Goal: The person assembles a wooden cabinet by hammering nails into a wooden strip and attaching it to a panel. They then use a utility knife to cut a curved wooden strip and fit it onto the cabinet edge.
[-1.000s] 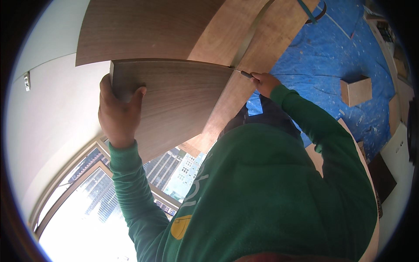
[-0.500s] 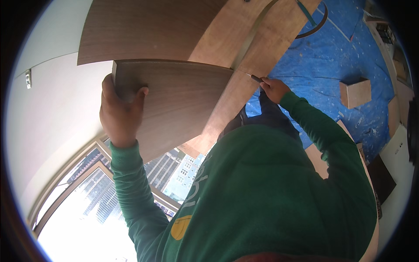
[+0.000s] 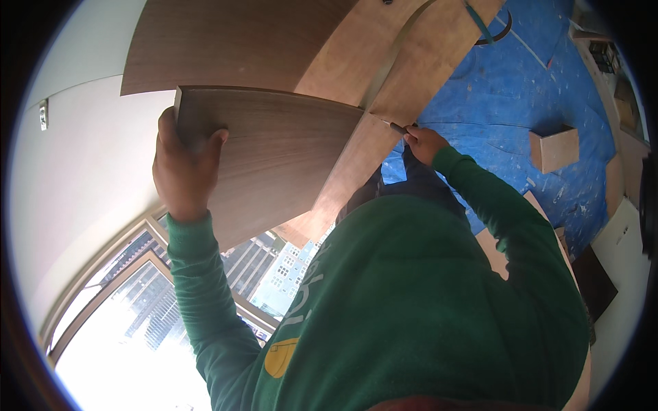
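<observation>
A wood-grain board (image 3: 267, 151) rests in front of me on a paler plywood surface (image 3: 418, 58). My left hand (image 3: 186, 164) grips the board's left end, the thumb on its face and the fingers round the edge. My right hand (image 3: 423, 145) is closed on a slim dark-handled tool (image 3: 397, 128). Its thin tip points at the board's far right corner; whether it touches cannot be made out. A long thin flexible strip (image 3: 392, 58) runs from that corner across the plywood.
A larger brown panel (image 3: 226, 44) lies beyond the board. Blue sheeting (image 3: 480, 137) covers the floor at right, with a small wooden box (image 3: 555, 149) on it. A window (image 3: 137, 329) is at lower left, beside a white wall (image 3: 75, 157). A green strip (image 3: 480, 24) hangs over the plywood's edge.
The board's far edge and my left hand have shifted slightly up and left. My right hand has moved a little left with the tool, which it still holds.
</observation>
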Motion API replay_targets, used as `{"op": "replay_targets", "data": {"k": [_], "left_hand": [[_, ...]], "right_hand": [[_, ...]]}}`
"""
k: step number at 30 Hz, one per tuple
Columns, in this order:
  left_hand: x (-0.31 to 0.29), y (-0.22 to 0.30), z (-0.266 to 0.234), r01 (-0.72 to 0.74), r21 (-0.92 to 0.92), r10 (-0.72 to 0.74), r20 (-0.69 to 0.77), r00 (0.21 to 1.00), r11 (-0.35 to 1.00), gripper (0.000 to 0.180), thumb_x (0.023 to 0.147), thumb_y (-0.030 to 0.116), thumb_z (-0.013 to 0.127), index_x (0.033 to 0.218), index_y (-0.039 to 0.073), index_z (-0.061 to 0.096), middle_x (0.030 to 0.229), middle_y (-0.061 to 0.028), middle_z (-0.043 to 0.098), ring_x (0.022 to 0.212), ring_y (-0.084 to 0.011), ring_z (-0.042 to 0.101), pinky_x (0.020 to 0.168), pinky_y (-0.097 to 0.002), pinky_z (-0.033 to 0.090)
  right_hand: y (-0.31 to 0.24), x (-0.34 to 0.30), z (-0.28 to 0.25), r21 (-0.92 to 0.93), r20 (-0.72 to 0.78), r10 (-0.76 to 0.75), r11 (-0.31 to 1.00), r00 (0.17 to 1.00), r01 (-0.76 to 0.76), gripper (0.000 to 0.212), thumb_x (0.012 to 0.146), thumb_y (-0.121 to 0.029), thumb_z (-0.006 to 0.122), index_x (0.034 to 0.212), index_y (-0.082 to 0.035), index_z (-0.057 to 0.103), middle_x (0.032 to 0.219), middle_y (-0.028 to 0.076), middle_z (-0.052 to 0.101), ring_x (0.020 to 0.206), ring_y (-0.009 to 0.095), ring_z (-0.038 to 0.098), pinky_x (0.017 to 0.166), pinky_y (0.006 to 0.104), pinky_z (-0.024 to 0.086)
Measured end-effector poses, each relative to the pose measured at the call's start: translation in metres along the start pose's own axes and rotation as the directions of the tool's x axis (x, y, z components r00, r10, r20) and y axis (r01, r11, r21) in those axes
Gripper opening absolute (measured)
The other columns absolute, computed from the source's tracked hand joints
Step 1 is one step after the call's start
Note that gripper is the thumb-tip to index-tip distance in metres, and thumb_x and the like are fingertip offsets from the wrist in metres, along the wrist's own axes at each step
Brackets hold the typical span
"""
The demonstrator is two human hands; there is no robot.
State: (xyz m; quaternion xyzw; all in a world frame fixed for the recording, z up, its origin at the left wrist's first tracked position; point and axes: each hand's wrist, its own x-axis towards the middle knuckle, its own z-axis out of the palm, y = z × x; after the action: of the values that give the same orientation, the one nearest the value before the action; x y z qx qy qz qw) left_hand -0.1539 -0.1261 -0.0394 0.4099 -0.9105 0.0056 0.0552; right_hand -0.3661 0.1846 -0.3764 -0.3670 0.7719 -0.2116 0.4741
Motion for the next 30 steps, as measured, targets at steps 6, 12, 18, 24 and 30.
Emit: {"op": "replay_targets", "data": {"k": [6,12,18,24,30], "left_hand": [[0.001,0.005,-0.003,-0.016,0.037,0.016,-0.003,1.0,0.999,0.074,0.074,0.027,0.092,0.132,0.007,0.052,0.113,-0.0205,0.071,0.097,-0.0418,0.073,0.078,-0.048,0.06],[0.002,0.009,-0.004,-0.002,0.052,0.002,-0.001,1.0,0.999,0.074,0.074,0.028,0.092,0.132,0.007,0.052,0.113,-0.0203,0.071,0.098,-0.0409,0.074,0.078,-0.0476,0.06],[0.002,0.008,-0.004,0.031,0.009,-0.031,0.015,0.999,0.999,0.072,0.074,0.027,0.091,0.132,0.007,0.053,0.113,-0.0208,0.072,0.1,-0.0411,0.074,0.08,-0.0474,0.06],[-0.001,0.013,-0.008,0.046,0.038,-0.047,0.015,0.999,0.998,0.071,0.074,0.026,0.091,0.131,0.007,0.054,0.113,-0.0213,0.072,0.1,-0.0413,0.074,0.081,-0.0475,0.06],[0.002,0.011,-0.005,0.0,0.043,0.0,-0.009,1.0,0.999,0.073,0.073,0.026,0.092,0.131,0.006,0.053,0.113,-0.021,0.072,0.099,-0.0415,0.074,0.08,-0.0475,0.061]], "right_hand": [[-0.017,0.006,-0.008,0.021,-0.065,-0.071,0.997,0.995,0.072,0.034,0.106,-0.03,0.05,0.125,-0.007,0.066,0.103,0.024,0.072,0.099,0.043,0.068,0.086,0.0527,0.053],[-0.022,0.043,0.011,-0.033,-0.042,-0.107,0.994,0.993,0.105,0.03,0.106,-0.029,0.05,0.119,-0.008,0.066,0.098,0.025,0.071,0.094,0.044,0.069,0.083,0.0539,0.053],[0.003,0.01,0.011,-0.031,-0.075,-0.092,0.996,0.993,0.09,0.032,0.106,-0.028,0.05,0.121,-0.005,0.065,0.097,0.026,0.07,0.094,0.045,0.068,0.083,0.0537,0.052],[-0.014,0.003,-0.006,0.028,-0.063,-0.091,0.995,0.994,0.092,0.032,0.106,-0.028,0.05,0.122,-0.003,0.064,0.095,0.026,0.07,0.092,0.047,0.067,0.083,0.0535,0.052],[-0.023,0.033,0.009,-0.005,-0.027,-0.121,0.993,0.992,0.121,0.031,0.106,-0.028,0.05,0.12,-0.005,0.064,0.094,0.026,0.07,0.092,0.046,0.067,0.083,0.0545,0.052]]}}
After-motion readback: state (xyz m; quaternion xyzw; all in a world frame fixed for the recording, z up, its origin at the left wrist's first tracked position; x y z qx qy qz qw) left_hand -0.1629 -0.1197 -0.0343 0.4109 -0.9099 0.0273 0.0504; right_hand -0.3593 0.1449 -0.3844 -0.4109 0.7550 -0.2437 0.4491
